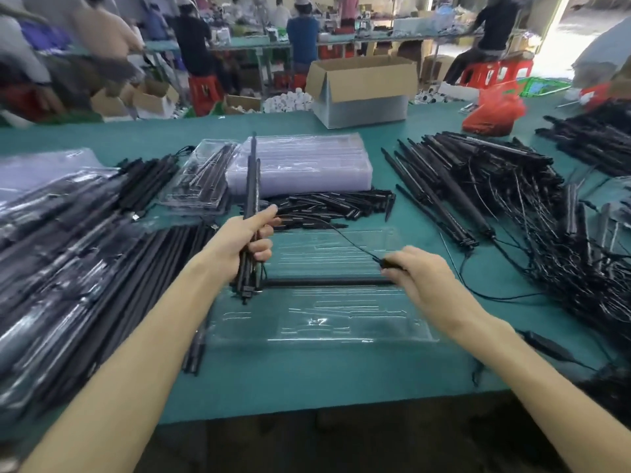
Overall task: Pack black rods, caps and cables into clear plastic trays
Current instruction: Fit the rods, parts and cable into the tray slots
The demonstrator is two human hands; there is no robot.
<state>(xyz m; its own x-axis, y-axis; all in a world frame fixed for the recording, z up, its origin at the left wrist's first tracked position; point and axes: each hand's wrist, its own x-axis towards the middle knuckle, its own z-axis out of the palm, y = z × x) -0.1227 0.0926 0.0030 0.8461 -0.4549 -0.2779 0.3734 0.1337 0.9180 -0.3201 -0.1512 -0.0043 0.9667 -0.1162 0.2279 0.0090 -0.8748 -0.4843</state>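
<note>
left hand (251,240): fingers clamped round an upright bundle of rods (252,186), kept ready for loading.
right hand (418,273): fingers pinch one rod's (327,283) cable end, seating it in the clear tray (317,322).

Bright, even light; daylight glares from the top right; edges bow and blur; glints streak the clear tray (317,322).
</note>
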